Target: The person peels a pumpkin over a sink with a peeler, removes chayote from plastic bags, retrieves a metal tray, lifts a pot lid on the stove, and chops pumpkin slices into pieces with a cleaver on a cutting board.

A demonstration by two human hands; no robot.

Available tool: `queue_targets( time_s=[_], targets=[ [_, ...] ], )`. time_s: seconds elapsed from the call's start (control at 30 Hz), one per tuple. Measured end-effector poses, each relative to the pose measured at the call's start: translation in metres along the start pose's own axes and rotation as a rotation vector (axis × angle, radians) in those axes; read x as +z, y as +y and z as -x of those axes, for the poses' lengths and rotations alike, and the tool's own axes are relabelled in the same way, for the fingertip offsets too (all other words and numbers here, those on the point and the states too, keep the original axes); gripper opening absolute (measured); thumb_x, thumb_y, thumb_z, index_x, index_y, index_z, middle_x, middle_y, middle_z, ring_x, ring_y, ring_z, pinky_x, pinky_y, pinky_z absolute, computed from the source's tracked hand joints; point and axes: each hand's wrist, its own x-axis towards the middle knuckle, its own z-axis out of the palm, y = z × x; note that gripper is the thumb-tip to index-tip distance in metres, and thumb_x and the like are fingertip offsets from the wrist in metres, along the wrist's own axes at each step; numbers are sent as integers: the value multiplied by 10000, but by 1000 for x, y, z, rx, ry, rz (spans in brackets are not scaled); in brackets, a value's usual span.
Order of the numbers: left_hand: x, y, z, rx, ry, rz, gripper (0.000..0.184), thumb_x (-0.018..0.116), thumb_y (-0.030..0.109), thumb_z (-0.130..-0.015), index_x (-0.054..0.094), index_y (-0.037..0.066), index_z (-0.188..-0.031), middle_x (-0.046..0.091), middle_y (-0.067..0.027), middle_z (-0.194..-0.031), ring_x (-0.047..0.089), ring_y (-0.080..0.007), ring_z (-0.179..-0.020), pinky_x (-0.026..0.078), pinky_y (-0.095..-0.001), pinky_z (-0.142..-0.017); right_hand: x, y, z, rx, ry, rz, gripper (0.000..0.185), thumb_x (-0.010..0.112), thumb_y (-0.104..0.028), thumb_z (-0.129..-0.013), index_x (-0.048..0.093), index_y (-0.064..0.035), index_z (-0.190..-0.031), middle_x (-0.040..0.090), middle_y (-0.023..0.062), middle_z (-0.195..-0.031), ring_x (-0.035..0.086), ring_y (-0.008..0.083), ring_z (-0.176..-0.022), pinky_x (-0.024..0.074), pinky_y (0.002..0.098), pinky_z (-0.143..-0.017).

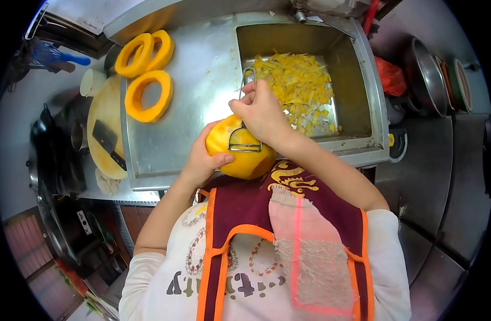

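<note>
A peeled yellow-orange pumpkin [243,166] is held against the apron at the front edge of the steel counter. My left hand [199,158] grips its left side, thumb across the front. In my right hand [263,114] is a metal Y-shaped peeler [245,147], its blade lying on the pumpkin's upper face and its looped handle rising past my fingers. The pumpkin's underside is hidden. Beyond my right hand, yellow peelings [296,88] cover much of the floor of a steel sink [358,91].
Three orange pumpkin rings [162,111] sit at the counter's [202,64] back left. A dark-bladed cleaver [104,136] rests on a round cutting board [116,166] to the left, near a cloth [107,183]. Metal bowls [428,77] and a red bag [390,76] stand at right.
</note>
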Motion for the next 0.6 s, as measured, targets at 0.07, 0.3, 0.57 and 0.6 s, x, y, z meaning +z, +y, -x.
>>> queue_targets(
  time_s=[0.07,0.3,0.57,0.6],
  targets=[
    [1,2,-1,-42,-4,-3,707,752,143,-622,409,-14,-1220,533,-81,-1105,524,-178,-1016,419,-307,-897,0,-6,1,-14,-51,62,423,633,-184,-676,460,68,-968,596,162,-741,601,276,-703,474,350,-681],
    [4,12,-10,-93,-81,-126,619,732,98,-614,472,-20,-1163,573,-68,-1014,552,-157,-921,442,-299,-850,-4,-4,-1,-55,-29,174,406,628,-183,-664,471,70,-941,592,193,-771,596,315,-736,470,373,-689],
    [15,12,-5,-130,-135,-238,670,751,191,-587,489,-17,-1167,582,-75,-1035,557,-163,-930,437,-303,-850,-22,29,-33,70,349,191,384,630,-165,-683,487,79,-943,563,253,-910,574,335,-857,462,381,-746],
    [19,15,-3,-113,-125,-289,670,750,187,-590,486,-19,-1170,583,-77,-1033,556,-163,-932,437,-303,-850,-28,70,-34,-98,412,413,368,635,-143,-676,494,73,-938,562,211,-806,567,292,-704,473,364,-653]
  ],
)
